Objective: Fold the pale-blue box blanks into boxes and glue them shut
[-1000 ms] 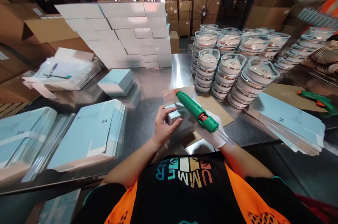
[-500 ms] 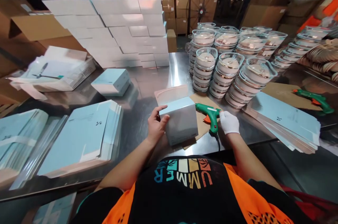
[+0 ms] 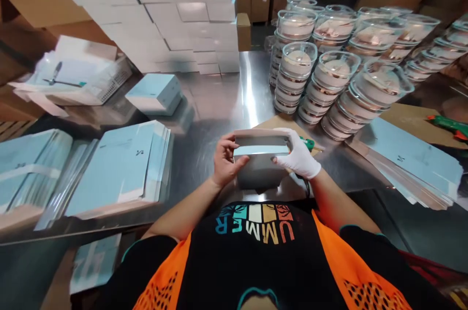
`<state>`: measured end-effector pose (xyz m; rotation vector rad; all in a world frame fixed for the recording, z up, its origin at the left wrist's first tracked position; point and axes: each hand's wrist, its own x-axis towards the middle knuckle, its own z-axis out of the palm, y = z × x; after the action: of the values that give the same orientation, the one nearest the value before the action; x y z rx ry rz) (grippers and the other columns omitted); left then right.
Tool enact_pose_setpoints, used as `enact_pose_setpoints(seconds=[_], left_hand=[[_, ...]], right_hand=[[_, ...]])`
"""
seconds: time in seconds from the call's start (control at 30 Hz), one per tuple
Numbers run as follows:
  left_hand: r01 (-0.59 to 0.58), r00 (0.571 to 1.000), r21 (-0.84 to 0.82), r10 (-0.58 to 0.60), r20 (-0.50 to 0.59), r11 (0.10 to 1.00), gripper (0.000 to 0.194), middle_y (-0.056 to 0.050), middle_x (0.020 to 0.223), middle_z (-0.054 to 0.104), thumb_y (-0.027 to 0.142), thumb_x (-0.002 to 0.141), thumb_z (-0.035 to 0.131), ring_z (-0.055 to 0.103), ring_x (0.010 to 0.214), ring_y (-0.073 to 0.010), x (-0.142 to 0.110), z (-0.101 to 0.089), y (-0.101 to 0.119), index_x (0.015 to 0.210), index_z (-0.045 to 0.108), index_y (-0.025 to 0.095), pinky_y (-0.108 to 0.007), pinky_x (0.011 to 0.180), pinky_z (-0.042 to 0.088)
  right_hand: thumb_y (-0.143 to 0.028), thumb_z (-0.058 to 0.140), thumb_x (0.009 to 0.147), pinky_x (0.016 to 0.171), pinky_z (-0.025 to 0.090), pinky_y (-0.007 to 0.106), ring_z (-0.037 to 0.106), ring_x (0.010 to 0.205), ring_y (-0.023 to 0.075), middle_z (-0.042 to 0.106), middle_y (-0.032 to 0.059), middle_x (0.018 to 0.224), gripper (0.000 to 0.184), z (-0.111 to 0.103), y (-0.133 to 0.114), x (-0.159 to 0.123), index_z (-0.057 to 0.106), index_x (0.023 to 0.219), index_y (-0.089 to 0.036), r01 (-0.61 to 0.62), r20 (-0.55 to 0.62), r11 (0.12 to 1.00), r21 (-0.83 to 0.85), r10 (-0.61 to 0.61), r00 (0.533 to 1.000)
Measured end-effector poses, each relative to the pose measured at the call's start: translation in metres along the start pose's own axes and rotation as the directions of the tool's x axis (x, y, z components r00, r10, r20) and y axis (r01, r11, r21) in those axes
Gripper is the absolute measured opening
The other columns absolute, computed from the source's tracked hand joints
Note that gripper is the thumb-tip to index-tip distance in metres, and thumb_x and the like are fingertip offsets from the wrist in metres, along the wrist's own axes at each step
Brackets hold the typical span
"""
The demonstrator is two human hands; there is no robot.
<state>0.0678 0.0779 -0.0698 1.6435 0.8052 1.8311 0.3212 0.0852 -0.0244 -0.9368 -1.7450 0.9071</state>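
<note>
A grey and pale blue cardboard box (image 3: 260, 169) is held close to my body, over the near part of the metal table. My bare left hand (image 3: 227, 160) grips its left side, thumb on the near face. On the opposite side my white-gloved right hand (image 3: 297, 156) holds the box, its thumb also on the near face. The box's upper flap stands up at the back. Behind my right hand lies a green glue gun (image 3: 307, 143), mostly hidden, on a piece of brown cardboard (image 3: 280, 123).
Stacked flat blue sheets (image 3: 113, 164) lie on the left, beside a closed blue box (image 3: 155, 94). White boxes (image 3: 183, 22) form a wall behind. Stacked glass containers (image 3: 334, 76) stand right, near more flat sheets (image 3: 417, 154) and a second glue gun (image 3: 449, 126).
My right hand has let go of the glue gun and taken hold of the box's right side. The box has been tipped and turned. The camera view has shifted downward.
</note>
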Motion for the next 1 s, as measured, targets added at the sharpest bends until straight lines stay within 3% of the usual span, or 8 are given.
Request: enact_pose_setpoints(seconds=[0.1, 0.2, 0.43, 0.53, 0.63, 0.73, 0.83, 1.0], left_hand=[[-0.086, 0.996, -0.112, 0.09, 0.025, 0.99, 0.052, -0.005, 0.109, 0.075, 0.051, 0.08, 0.094, 0.076, 0.117, -0.0284, 0.007, -0.003, 0.0, 0.109, 0.058, 0.028, -0.05, 0.106, 0.057], [-0.157, 0.962, -0.037, 0.161, 0.221, 0.987, 0.037, -0.008, 0.11, 0.078, 0.055, 0.086, 0.087, 0.074, 0.122, -0.0315, 0.016, -0.01, 0.004, 0.106, 0.073, 0.027, -0.055, 0.108, 0.057], [-0.052, 0.948, 0.087, 0.022, 0.316, 0.995, 0.037, -0.011, 0.104, 0.085, 0.068, 0.09, 0.076, 0.073, 0.124, -0.0368, 0.016, -0.014, 0.021, 0.095, 0.084, 0.031, -0.069, 0.114, 0.052], [0.024, 0.921, 0.057, -0.045, 0.388, 0.998, 0.047, -0.013, 0.114, 0.084, 0.07, 0.082, 0.083, 0.07, 0.132, -0.0383, 0.023, -0.022, 0.025, 0.107, 0.083, 0.03, -0.066, 0.117, 0.052], [0.125, 0.882, 0.08, -0.148, 0.447, 0.989, 0.09, -0.019, 0.149, 0.07, 0.074, 0.069, 0.091, 0.06, 0.147, -0.0399, 0.054, -0.05, 0.019, 0.144, 0.068, 0.029, -0.06, 0.125, 0.047], [0.185, 0.917, 0.331, -0.284, 0.28, 0.925, 0.105, -0.022, 0.167, 0.052, 0.075, 0.074, 0.088, 0.047, 0.158, -0.0413, 0.113, -0.104, -0.003, 0.158, 0.051, 0.022, -0.059, 0.13, 0.039], [0.32, 0.925, 0.703, -0.37, -0.087, 0.635, 0.1, -0.026, 0.169, 0.046, 0.058, 0.069, 0.1, 0.038, 0.162, -0.0409, 0.179, -0.171, -0.029, 0.146, 0.057, 0.01, -0.051, 0.136, 0.027], [0.479, 0.878, 0.698, -0.294, -0.379, 0.532, 0.071, -0.037, 0.154, 0.051, 0.052, 0.096, 0.079, 0.04, 0.154, -0.0488, 0.234, -0.257, -0.05, 0.128, 0.051, -0.004, -0.068, 0.131, 0.024]], right_hand=[[-0.048, 0.09, 0.083, 0.123, 0.044, 0.057, 0.056, 0.149, 0.0351, 0.056, 0.0173, 0.161, 0.052, -0.004, 0.003, -0.012, 0.066, 0.123, -0.025, 0.15, 0.046, 0.987, -0.051, -0.148, 0.988], [-0.044, 0.077, 0.098, 0.128, 0.039, 0.059, 0.052, 0.154, 0.0325, 0.053, 0.013, 0.167, 0.027, -0.001, -0.005, -0.018, 0.074, 0.12, -0.028, 0.208, 0.101, 0.978, -0.035, -0.203, 0.974], [-0.038, 0.069, 0.103, 0.131, 0.038, 0.056, 0.057, 0.149, 0.0298, 0.069, 0.0073, 0.149, 0.019, 0.001, -0.022, -0.017, 0.082, 0.116, -0.034, 0.188, 0.139, 0.982, -0.007, -0.185, 0.973], [-0.037, 0.08, 0.09, 0.135, 0.03, 0.058, 0.042, 0.161, 0.0333, 0.05, 0.0095, 0.169, 0.056, 0.003, -0.009, -0.024, 0.068, 0.145, -0.032, 0.08, 0.073, 0.994, -0.079, -0.074, 0.995], [-0.037, 0.09, 0.07, 0.132, 0.034, 0.061, 0.046, 0.156, 0.0404, 0.051, 0.0192, 0.164, 0.097, 0.009, 0.015, -0.037, 0.051, 0.158, -0.022, -0.118, 0.047, 0.981, -0.154, 0.127, 0.991], [-0.039, 0.086, 0.07, 0.117, 0.052, 0.06, 0.067, 0.129, 0.0397, 0.069, 0.0193, 0.137, 0.082, 0.015, 0.033, -0.041, 0.058, 0.144, -0.018, -0.267, 0.083, 0.946, -0.185, 0.285, 0.955], [-0.043, 0.085, 0.073, 0.109, 0.057, 0.054, 0.07, 0.121, 0.0358, 0.073, 0.0163, 0.131, 0.074, 0.023, 0.032, -0.026, 0.057, 0.139, -0.02, -0.329, 0.0, 0.938, -0.11, 0.331, 0.944], [-0.051, 0.082, 0.074, 0.084, 0.063, 0.04, 0.073, 0.095, 0.0276, 0.078, 0.0105, 0.11, 0.057, 0.045, 0.016, 0.037, 0.063, 0.119, -0.021, -0.447, -0.009, 0.882, 0.152, 0.453, 0.891]])
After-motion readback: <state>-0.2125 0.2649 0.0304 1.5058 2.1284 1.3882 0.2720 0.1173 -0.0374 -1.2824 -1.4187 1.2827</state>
